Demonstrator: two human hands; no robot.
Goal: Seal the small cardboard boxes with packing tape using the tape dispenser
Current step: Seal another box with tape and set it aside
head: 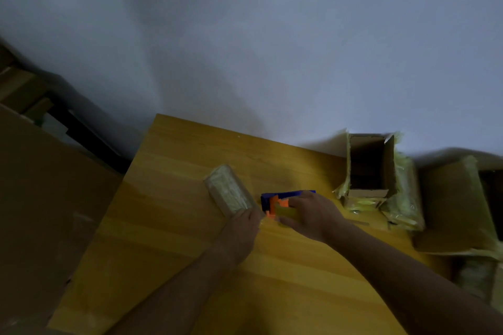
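Gripping the blue and orange plastic tape dispenser (pixel 283 202), our right hand (pixel 310 216) curls over its top at the middle of the yellow wooden table (pixel 168 253). Our left hand (pixel 241 228) has its fingers bent onto the near end of the small tape-wrapped cardboard box (pixel 230 190), which lies flat just left of the dispenser. An open-topped cardboard box (pixel 367 168) stands by the white wall (pixel 258 35) at the right, beside more taped boxes (pixel 451 207). Bare tabletop stretches toward us; large brown cardboard (pixel 40 198) lines the table's left edge.
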